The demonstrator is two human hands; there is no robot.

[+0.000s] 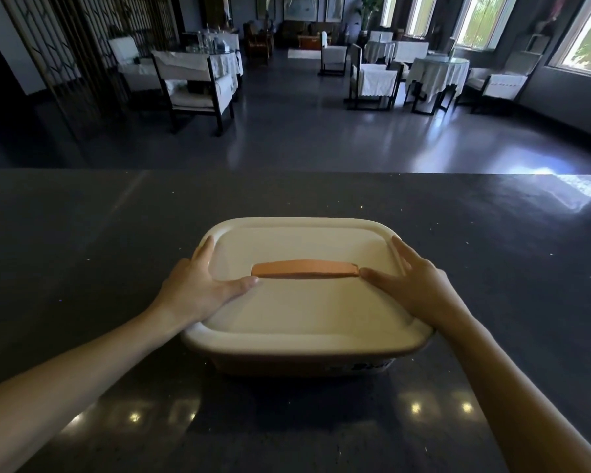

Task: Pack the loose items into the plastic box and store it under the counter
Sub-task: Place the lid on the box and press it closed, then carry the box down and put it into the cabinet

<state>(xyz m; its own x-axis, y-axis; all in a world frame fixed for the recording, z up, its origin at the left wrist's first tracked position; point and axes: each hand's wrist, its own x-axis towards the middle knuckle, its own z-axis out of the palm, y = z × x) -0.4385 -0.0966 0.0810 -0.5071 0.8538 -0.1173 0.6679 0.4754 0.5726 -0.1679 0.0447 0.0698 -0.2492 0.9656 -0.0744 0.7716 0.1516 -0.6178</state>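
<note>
Left grip (202, 288) and right grip (413, 285) lie flat on the lid (304, 312), fingers straight, holding nothing; press both ends evenly to seat it.

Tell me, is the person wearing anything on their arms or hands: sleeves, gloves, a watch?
Nothing shows: the left hand and right hand are bare, no gloves, rings or watch, and both forearms are uncovered to the frame's edge.

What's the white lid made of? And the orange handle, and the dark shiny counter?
Lid: likely plastic, matte cream, with smooth moulded rounded edges. Handle: probably plastic too, dull orange-pink. Counter: looks like polished stone, dark, finely speckled, reflecting lights.
</note>
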